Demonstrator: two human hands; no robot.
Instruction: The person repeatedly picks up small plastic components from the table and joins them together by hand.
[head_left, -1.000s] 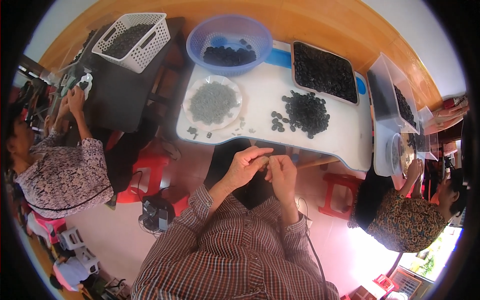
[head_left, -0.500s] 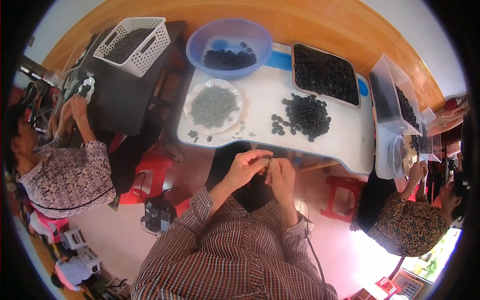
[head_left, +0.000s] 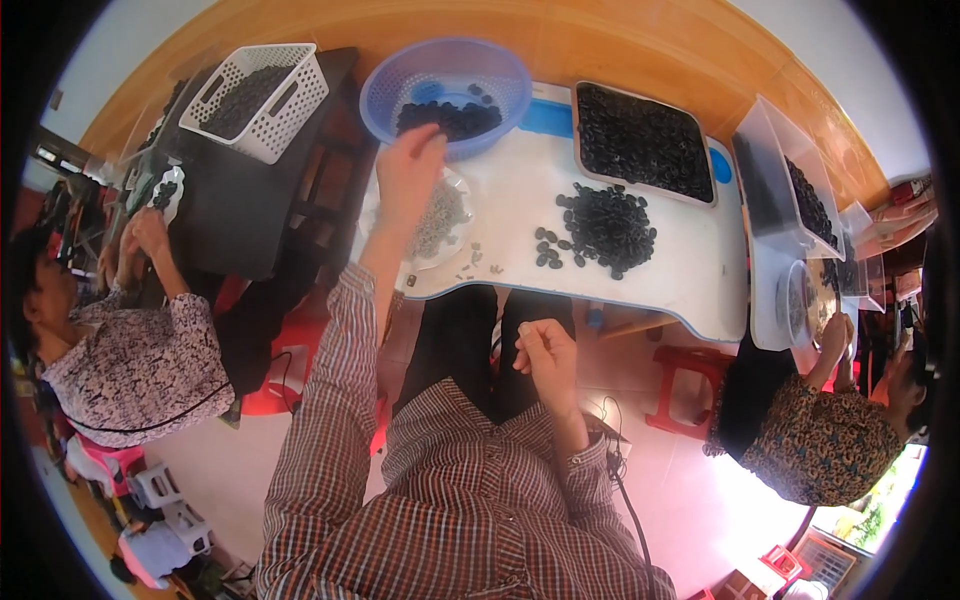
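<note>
From the head camera, my left hand (head_left: 408, 180) reaches out over the white plate (head_left: 452, 232) of small pale bits, fingers bunched; I cannot tell if it grips one. The plate sits on the table (head_left: 690, 270), at 7 o'clock from the blue bowl (head_left: 446, 92). My right hand (head_left: 545, 355) is curled shut near my lap. I think the bits are light, hard and slippery, best pinched with fingertips. Dark pieces (head_left: 600, 228) lie at 3 o'clock from the plate.
</note>
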